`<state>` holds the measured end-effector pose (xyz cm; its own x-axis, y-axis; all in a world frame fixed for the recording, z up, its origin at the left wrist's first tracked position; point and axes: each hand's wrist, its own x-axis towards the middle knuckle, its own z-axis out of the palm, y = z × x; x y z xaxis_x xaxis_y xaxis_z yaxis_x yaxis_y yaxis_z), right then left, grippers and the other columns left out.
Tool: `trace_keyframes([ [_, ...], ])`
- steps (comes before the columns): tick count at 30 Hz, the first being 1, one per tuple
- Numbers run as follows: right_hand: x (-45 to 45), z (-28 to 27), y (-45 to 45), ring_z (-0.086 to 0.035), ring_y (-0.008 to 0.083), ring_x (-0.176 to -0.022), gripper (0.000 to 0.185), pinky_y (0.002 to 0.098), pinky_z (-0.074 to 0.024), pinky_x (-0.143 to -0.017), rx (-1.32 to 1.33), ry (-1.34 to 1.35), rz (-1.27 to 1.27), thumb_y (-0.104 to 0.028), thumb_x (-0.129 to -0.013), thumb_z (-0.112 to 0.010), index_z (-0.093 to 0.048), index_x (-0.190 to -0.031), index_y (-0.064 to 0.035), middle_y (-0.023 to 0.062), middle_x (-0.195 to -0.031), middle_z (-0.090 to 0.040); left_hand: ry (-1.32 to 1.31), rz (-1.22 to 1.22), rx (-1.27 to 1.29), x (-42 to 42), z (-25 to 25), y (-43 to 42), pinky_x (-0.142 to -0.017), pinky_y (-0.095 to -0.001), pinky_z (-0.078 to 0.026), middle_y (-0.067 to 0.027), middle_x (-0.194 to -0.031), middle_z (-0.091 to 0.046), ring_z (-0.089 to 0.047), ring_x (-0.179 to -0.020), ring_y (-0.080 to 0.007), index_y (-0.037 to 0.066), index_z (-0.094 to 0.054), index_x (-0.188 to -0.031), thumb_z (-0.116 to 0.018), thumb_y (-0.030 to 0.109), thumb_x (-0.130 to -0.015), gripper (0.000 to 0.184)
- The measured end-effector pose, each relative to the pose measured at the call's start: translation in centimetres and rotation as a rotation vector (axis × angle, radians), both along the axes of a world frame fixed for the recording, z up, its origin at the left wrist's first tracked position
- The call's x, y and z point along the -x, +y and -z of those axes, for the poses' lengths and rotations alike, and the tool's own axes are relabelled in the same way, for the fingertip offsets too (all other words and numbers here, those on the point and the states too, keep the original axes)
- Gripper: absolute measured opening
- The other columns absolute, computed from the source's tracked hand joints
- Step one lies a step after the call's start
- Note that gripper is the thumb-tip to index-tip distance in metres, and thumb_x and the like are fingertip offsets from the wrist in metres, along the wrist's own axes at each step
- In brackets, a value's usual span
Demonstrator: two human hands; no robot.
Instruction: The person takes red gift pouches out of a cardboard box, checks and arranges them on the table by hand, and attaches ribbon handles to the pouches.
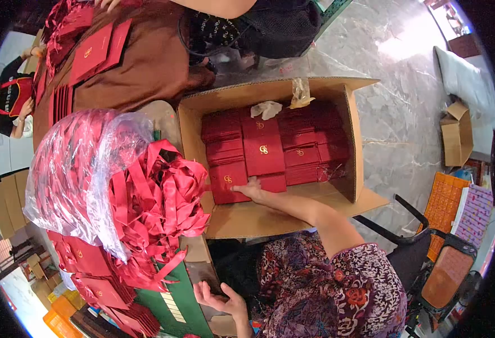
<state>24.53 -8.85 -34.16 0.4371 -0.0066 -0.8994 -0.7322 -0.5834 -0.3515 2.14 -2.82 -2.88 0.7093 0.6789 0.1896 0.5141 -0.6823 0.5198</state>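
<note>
In the head view my right hand (252, 190) reaches into a cardboard box (270, 222). Its stretched fingers rest at the near left stack of flat dark-red packets (222, 177), each printed with a gold emblem. Several such stacks lie side by side in the box, one red packet (263, 147) on top near the middle. My left hand (225, 298) is outside the box, fingers spread and holding nothing, beside a green table edge (171, 304). Close by on that side is a heap of red ribbons (160, 197), spilling out of a clear plastic bag (81, 174).
More red packets (101, 290) are stacked beneath the ribbons. A brown-covered table (140, 65) holds further red packets (92, 53). Other people stand at the far side and far left. A black chair (422, 242) stands at the right, near a small carton (457, 135).
</note>
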Motion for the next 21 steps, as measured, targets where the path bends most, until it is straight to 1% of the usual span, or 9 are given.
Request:
trace_keyframes([
  [3, 0.4, -0.6, 0.5, -0.038, 0.0375, -0.128, 0.124, 0.0420, -0.0368, -0.106, 0.070, -0.046, 0.002, -0.060, -0.051, -0.083, -0.027, -0.139, 0.0070, 0.0248, -0.137, -0.038, 0.007, -0.003, -0.013, 0.1, -0.1, 0.0, -0.099, -0.0419, -0.038, -0.0251, -0.139, -0.036, -0.039, -0.126, -0.0360, -0.005, -0.047, -0.127, -0.060, 0.018, -0.091, 0.045],
  [5, 0.4, -1.2, 0.7, -0.040, 0.0345, -0.128, 0.119, 0.0402, -0.0368, -0.106, 0.071, -0.062, -0.005, -0.055, -0.053, -0.084, -0.028, -0.137, 0.0079, 0.0252, -0.136, -0.039, 0.015, -0.002, -0.021, -0.2, -0.1, 0.0, -0.099, -0.0423, -0.038, -0.0251, -0.138, -0.037, -0.040, -0.126, -0.0363, -0.005, -0.047, -0.127, -0.060, 0.017, -0.091, 0.044],
  [6, 0.6, -0.8, 0.7, -0.040, 0.0345, -0.128, 0.119, 0.0402, -0.0368, -0.106, 0.070, -0.061, -0.006, -0.055, -0.053, -0.084, -0.028, -0.137, 0.0079, 0.0252, -0.136, -0.039, 0.010, 0.010, -0.024, -0.3, -0.1, 0.0, -0.101, -0.0457, -0.037, -0.0261, -0.137, -0.036, -0.039, -0.125, -0.0379, -0.004, -0.047, -0.126, -0.060, 0.017, -0.091, 0.043],
  [8, 1.2, 1.0, 0.6, -0.036, 0.0349, -0.132, 0.122, 0.0390, -0.0308, -0.111, -0.204, -0.074, 0.186, -0.044, -0.061, -0.085, -0.011, -0.143, 0.0074, 0.0238, -0.143, -0.033, 0.005, 0.022, -0.026, -0.3, -0.1, 0.0, -0.103, -0.0490, -0.035, -0.0272, -0.135, -0.035, -0.039, -0.125, -0.0396, -0.004, -0.046, -0.125, -0.060, 0.016, -0.091, 0.042],
  [9, 1.3, 1.4, 0.7, -0.036, 0.0349, -0.132, 0.122, 0.0390, -0.0308, -0.111, -0.205, -0.075, 0.186, -0.044, -0.061, -0.085, -0.011, -0.143, 0.0074, 0.0238, -0.143, -0.033, 0.014, 0.010, -0.017, -0.4, -0.2, -0.1, -0.103, -0.0493, -0.035, -0.0273, -0.135, -0.035, -0.039, -0.124, -0.0397, -0.004, -0.047, -0.124, -0.060, 0.016, -0.091, 0.041],
  [11, 1.8, 2.2, 0.9, -0.044, 0.0310, -0.127, 0.111, 0.0362, -0.0350, -0.108, -0.219, -0.169, 0.195, -0.036, -0.062, -0.087, -0.020, -0.138, 0.0094, 0.0228, -0.137, -0.041, 0.023, -0.003, -0.010, -0.4, -0.1, -0.1, -0.103, -0.0495, -0.035, -0.0273, -0.134, -0.036, -0.039, -0.124, -0.0398, -0.004, -0.047, -0.124, -0.061, 0.016, -0.091, 0.041],
  [14, 0.1, -2.1, -0.1, -0.050, 0.0303, -0.120, 0.104, 0.0369, -0.0414, -0.103, -0.356, -0.073, 0.210, -0.032, -0.061, -0.088, -0.026, -0.134, 0.0093, 0.0209, -0.131, -0.048, -0.018, 0.004, -0.048, -0.1, 0.3, 0.1, -0.102, -0.0460, -0.037, -0.0256, -0.134, -0.040, -0.041, -0.124, -0.0376, -0.005, -0.049, -0.124, -0.060, 0.015, -0.091, 0.041],
  [17, 0.5, 0.2, 0.0, -0.054, 0.0288, -0.115, 0.100, 0.0362, -0.0457, -0.098, -0.408, -0.069, 0.246, -0.028, -0.060, -0.088, -0.029, -0.133, 0.0085, 0.0190, -0.125, -0.054, -0.017, 0.011, -0.067, -0.2, 0.3, 0.1, -0.103, -0.0464, -0.035, -0.0255, -0.133, -0.041, -0.041, -0.123, -0.0380, -0.005, -0.050, -0.123, -0.060, 0.014, -0.091, 0.039],
  [21, 0.1, 1.3, 0.1, -0.056, 0.0254, -0.113, 0.094, 0.0345, -0.0465, -0.097, -0.409, 0.007, 0.253, -0.024, -0.063, -0.087, -0.032, -0.133, 0.0077, 0.0181, -0.124, -0.056, -0.001, 0.001, -0.053, -0.2, 0.2, 0.0, -0.102, -0.0467, -0.035, -0.0251, -0.133, -0.042, -0.041, -0.122, -0.0378, -0.005, -0.050, -0.123, -0.060, 0.013, -0.090, 0.038],
])
